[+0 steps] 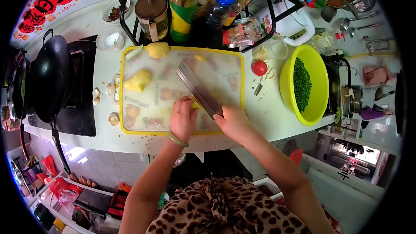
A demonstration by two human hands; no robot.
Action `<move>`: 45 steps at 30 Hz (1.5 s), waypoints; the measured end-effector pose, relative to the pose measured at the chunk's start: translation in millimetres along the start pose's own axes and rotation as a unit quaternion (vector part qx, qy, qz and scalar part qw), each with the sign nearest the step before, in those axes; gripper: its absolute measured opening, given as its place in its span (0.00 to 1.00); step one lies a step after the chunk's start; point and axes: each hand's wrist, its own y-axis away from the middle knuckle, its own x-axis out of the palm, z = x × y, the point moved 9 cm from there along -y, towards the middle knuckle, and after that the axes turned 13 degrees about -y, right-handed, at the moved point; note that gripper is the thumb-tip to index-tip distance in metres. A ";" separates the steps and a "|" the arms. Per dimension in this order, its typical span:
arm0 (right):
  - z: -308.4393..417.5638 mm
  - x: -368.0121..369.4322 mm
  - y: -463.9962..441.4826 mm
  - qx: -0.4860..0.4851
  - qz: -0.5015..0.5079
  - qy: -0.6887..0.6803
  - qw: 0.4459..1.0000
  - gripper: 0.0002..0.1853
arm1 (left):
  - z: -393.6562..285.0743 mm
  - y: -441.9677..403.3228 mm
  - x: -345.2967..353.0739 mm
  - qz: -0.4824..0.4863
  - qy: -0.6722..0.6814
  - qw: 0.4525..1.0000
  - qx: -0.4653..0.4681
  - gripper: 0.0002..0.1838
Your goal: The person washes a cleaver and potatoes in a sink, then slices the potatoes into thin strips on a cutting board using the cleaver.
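Note:
My right hand (232, 123) is closed round the handle of a cleaver (197, 87), whose broad blade slants up and left over the cutting board (173, 131). On the board, the bent fingers of my left hand (183, 119) press on a small yellow piece of what looks like peeled ginger (195, 103), close beside the blade and partly hidden. Two larger pale-yellow peeled lumps (138, 80) of the same look lie at the board's left and upper left. A small yellow bit (199, 57) rests near the far edge, and a pale green-white strip (134, 53) at the upper-left corner.
Left of the board are garlic bulbs (114, 119) and a black wok (53, 78) on the stove. A yellow-green basin (287, 78) with chopped greens stands right, near a tomato (259, 68) and a small peeler-like tool (258, 89). Behind, a black rack (125, 17) holds bottles and jars.

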 end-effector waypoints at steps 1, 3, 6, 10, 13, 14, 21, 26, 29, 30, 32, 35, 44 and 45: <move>-2.3 -1.0 2.8 0.000 -0.003 -0.001 1.000 0.12 | 0.9 0.0 0.0 -0.001 -0.003 1.000 -0.002 0.17; -1.6 1.5 7.3 -0.029 0.004 -0.016 0.999 0.12 | 1.8 -0.3 -0.4 -0.001 -0.007 1.000 -0.004 0.17; -7.5 5.5 10.9 -0.011 0.015 -0.010 1.000 0.12 | -1.2 -0.8 -2.3 -0.004 -0.019 1.000 0.012 0.17; -4.3 3.7 12.7 -0.020 0.012 -0.011 1.000 0.12 | 0.0 -1.2 -1.2 -0.008 -0.018 1.000 0.007 0.17; -2.6 4.3 10.6 -0.023 0.010 -0.011 1.000 0.12 | 2.1 -0.7 -0.3 -0.002 -0.022 1.000 0.002 0.16; -1.2 3.6 10.5 -0.012 0.016 -0.008 1.000 0.11 | 2.5 -0.8 0.4 0.000 -0.022 1.000 0.000 0.16; 4.4 8.3 -0.6 0.028 0.040 0.014 0.999 0.11 | 4.4 -0.2 2.2 -0.002 -0.023 1.000 0.004 0.17; 5.1 7.4 -6.2 0.065 0.065 -0.008 0.996 0.11 | 3.8 -1.5 1.2 0.016 -0.018 1.000 -0.005 0.18; -8.3 25.0 -18.7 0.033 0.047 0.022 0.998 0.11 | 6.0 0.2 2.0 0.005 0.000 1.000 -0.016 0.18; -6.1 28.6 -24.0 -0.001 0.021 0.053 0.998 0.11 | 8.5 0.7 3.2 0.006 -0.002 1.000 -0.021 0.18; -6.4 39.3 -27.8 -0.015 -0.012 0.045 0.999 0.11 | 10.9 2.0 7.8 0.016 0.014 0.999 -0.038 0.18; 0.0 32.2 -28.9 -0.023 -0.065 0.013 0.998 0.11 | 4.4 -1.4 1.4 -0.005 0.023 1.000 -0.017 0.17; 2.1 14.2 -32.7 -0.038 -0.039 -0.034 0.998 0.14 | 1.8 -1.3 -2.4 -0.001 -0.001 1.000 0.003 0.15; 2.4 9.0 -25.4 -0.041 -0.034 -0.037 0.998 0.13 | 2.0 0.1 -2.2 -0.001 -0.001 1.000 0.001 0.15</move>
